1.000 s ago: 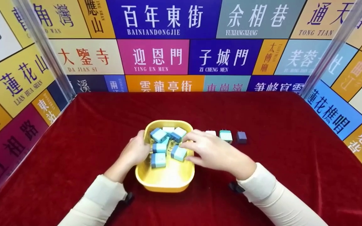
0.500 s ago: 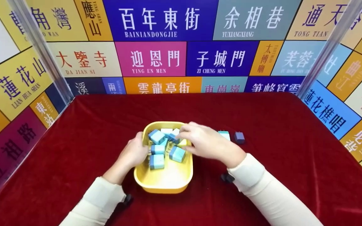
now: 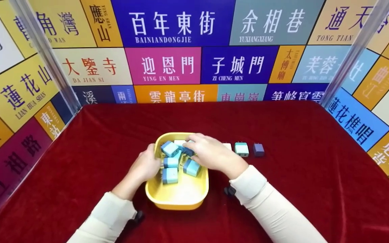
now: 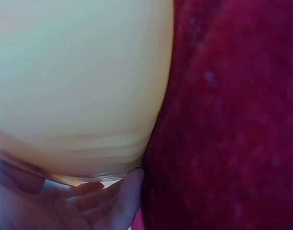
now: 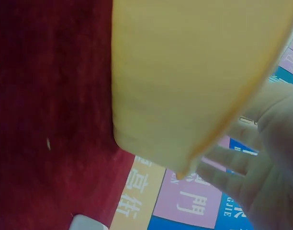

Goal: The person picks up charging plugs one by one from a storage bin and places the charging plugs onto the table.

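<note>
A yellow plastic tub [image 3: 177, 195] stands on the red cloth, holding several two-tone blue plug chargers [image 3: 170, 176] and a white one near its far end. My left hand [image 3: 145, 164] grips the tub's left side; in the left wrist view, fingers [image 4: 129, 194] curl at its edge. My right hand [image 3: 211, 152] reaches over the right rim, fingertips at a dark blue charger [image 3: 189, 150] at the far right inside. In the right wrist view, the tub wall hides those fingertips, so whether they pinch the charger cannot be told.
Right of the tub, three chargers stand in a row on the red cloth [image 3: 292, 189]: a white one [image 3: 227, 146] partly behind my right hand, a teal-and-white one [image 3: 241, 149] and a dark purple-blue one [image 3: 258, 149]. Sign-printed panels [image 3: 167, 65] enclose the back and sides.
My right hand has moved left, further over the tub, and its fingers now cover much of the far-right charger. The left hand keeps its hold on the tub's side.
</note>
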A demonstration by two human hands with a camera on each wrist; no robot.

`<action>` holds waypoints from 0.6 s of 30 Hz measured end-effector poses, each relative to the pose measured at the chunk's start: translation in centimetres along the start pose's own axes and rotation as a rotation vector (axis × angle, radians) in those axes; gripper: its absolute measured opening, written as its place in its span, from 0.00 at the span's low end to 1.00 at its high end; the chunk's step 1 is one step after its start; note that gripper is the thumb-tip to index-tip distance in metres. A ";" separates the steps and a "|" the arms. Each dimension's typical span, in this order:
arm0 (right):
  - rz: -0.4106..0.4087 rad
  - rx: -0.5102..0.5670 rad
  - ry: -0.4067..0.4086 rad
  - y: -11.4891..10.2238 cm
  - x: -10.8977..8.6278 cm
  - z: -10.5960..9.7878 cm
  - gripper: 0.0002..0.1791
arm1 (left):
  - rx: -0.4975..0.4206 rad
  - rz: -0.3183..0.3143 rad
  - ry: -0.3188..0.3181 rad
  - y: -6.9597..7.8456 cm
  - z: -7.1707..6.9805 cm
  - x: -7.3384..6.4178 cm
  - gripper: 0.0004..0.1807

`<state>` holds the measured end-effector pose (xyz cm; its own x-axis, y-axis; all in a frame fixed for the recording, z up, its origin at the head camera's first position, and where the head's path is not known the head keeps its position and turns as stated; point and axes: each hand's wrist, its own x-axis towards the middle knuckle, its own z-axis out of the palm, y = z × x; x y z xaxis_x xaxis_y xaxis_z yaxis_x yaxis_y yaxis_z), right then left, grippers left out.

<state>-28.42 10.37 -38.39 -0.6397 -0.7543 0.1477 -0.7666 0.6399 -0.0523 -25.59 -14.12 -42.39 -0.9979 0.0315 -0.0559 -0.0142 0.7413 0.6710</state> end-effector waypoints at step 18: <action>-0.018 -0.136 0.087 -0.6 -0.2 1.2 0.16 | -0.011 -0.027 -0.007 -0.1 0.2 0.2 0.33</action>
<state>-27.94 9.95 -39.57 -0.6140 -0.7543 0.2325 -0.7599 0.6445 0.0843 -25.75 -14.04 -42.57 -0.9967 0.0165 -0.0789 -0.0414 0.7345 0.6774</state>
